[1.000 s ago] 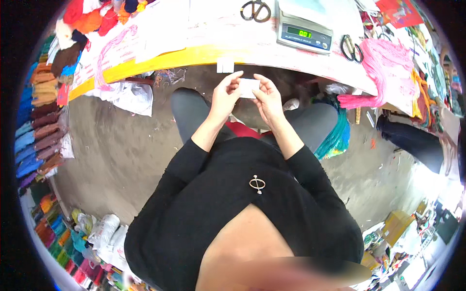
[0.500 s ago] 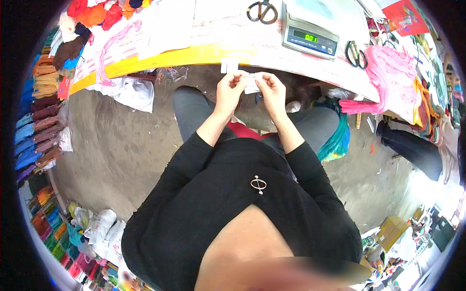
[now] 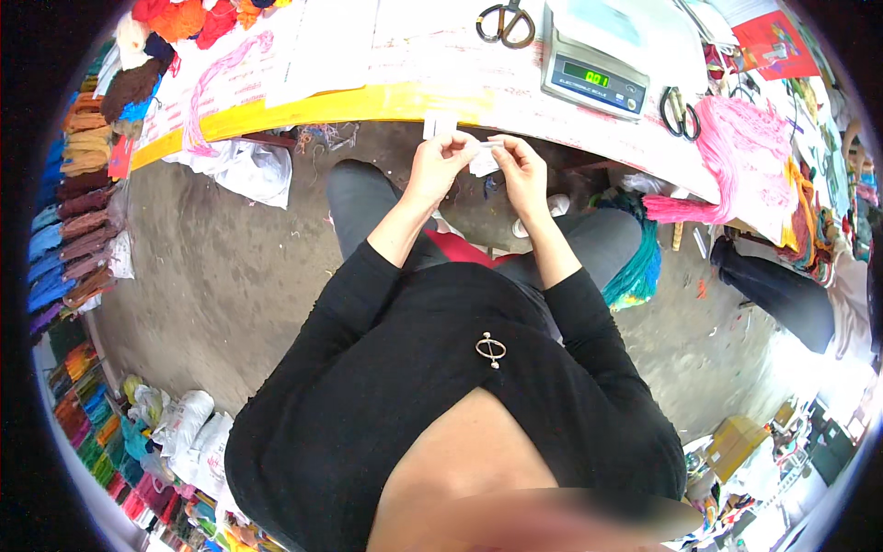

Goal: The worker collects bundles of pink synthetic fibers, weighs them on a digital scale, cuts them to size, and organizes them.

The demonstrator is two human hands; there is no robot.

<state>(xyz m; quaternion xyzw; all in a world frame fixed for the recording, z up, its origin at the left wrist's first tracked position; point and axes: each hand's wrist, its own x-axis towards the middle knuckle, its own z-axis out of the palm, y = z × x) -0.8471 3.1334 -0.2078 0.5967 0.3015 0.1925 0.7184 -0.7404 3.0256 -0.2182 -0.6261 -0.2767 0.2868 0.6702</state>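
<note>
My left hand and my right hand meet just below the table's yellow edge, both pinching one small white slip of paper or label between fingertips. The slip is partly hidden by my fingers. Another small white tag hangs at the table edge just above my left hand. A grey digital scale stands on the table beyond my right hand.
Scissors lie left of the scale and a second pair right of it. A pink yarn bundle hangs off the table at right. Coloured yarn skeins line the left. A white plastic bag hangs under the table.
Both hands have drawn closer together and slightly up toward the table edge. The white slip, held flat and wide before, is now bunched smaller between my fingertips.
</note>
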